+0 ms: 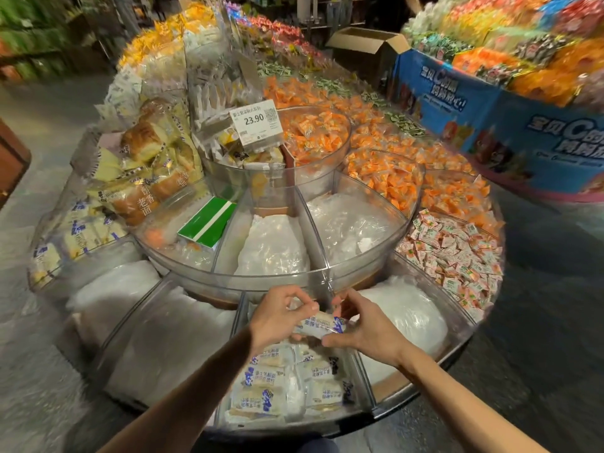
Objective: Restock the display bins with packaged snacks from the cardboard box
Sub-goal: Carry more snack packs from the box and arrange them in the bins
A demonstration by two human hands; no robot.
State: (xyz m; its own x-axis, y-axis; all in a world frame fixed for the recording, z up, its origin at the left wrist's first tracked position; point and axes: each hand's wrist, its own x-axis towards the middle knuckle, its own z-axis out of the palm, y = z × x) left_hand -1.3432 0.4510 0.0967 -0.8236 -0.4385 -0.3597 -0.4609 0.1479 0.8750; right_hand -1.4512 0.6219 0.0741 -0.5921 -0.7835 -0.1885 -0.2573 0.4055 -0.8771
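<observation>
snack packet (322, 325) hangs just above the near bin (366, 387) of the round display, pinched at both ends. the left hand (277, 317) holds one end between thumb and curled fingers, and the right hand (362, 325) grips the other end the same way. it looks light and soft, perhaps a small cake in slick, crinkly film, so it would likely squash under a hard squeeze; the sealed end flaps seem the safest hold. both forearms reach forward and down, palms turned toward each other. similar packets (287, 387) lie in the bin below. the cardboard box (366, 44) sits well apart, behind the display.
</observation>
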